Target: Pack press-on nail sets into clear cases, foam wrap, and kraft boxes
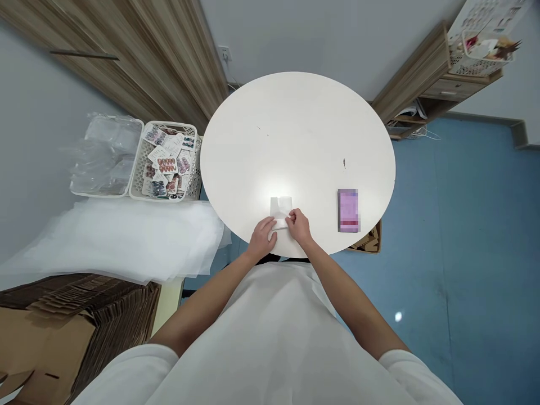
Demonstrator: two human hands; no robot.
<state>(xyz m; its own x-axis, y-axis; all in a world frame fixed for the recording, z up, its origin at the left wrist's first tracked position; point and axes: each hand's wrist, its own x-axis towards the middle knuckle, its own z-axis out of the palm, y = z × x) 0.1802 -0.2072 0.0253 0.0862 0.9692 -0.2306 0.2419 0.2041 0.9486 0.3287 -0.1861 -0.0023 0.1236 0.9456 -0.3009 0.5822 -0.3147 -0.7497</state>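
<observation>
Two hands touch a white sheet (282, 206) near the close edge of the table (295, 124). The left hand (260, 240) has its fingers lying together, extended on the sheet, thumb standing apart from them; the right hand (300, 227) has curled fingers, thumb and forefinger near each other at the sheet, but whether they pinch it I cannot tell. Right on the table lies a purple box (349, 210); left of the table, a basket (194, 175) holds cards (167, 165).
</observation>
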